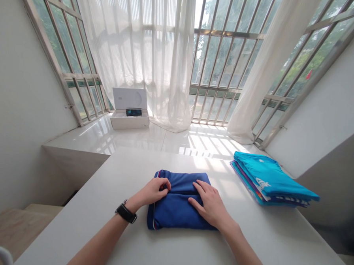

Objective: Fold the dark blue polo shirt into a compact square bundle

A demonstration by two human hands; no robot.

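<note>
A folded blue garment (180,213) with red and white trim along its left end lies flat on the white table, a crease running across its middle. My left hand (156,190), with a black watch (126,212) on the wrist, rests at its left side. The fingers there are curled towards the thumb and pinch the cloth near the crease. On the right part of the garment my right hand (210,201) lies palm down, its fingers and thumb spread. The cloth under both palms is hidden.
To the right, a stack of folded clothes (273,181) with a bright blue shirt on top sits by the edge of the white table (102,199). On the sill behind stands an open white box (130,122) holding a dark item. White curtains (165,68) hang before barred windows.
</note>
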